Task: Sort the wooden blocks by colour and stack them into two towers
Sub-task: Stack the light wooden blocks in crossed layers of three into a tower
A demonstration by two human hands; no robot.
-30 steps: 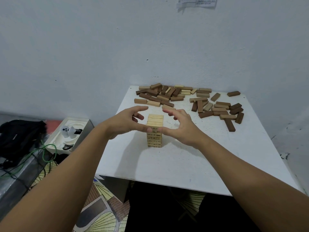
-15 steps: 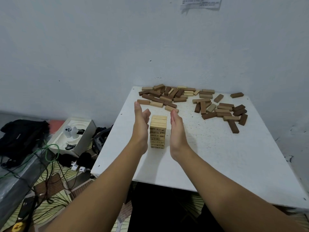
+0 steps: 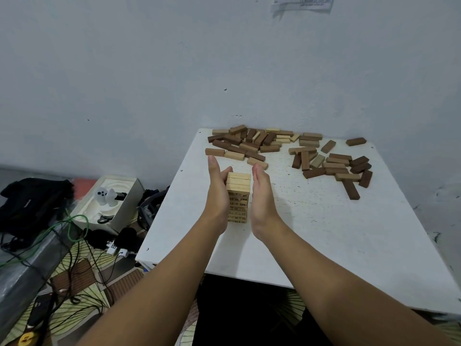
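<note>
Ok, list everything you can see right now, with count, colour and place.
tower: one, light wood, near middle of table, between the hands
loose blocks: many, dark and light brown, scattered along table's far edge
table: one, white, against wall
paper: one, white, on wall
box: one, white, on floor left
cables: several, green and black, on floor
left hand: flat against tower's left side
right hand: flat beside tower's right side

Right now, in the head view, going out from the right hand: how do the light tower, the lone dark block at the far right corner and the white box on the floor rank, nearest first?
From the right hand:
1. Light tower, beside its palm.
2. Lone dark block, far right corner of the table.
3. White box, on the floor to the left.
</note>
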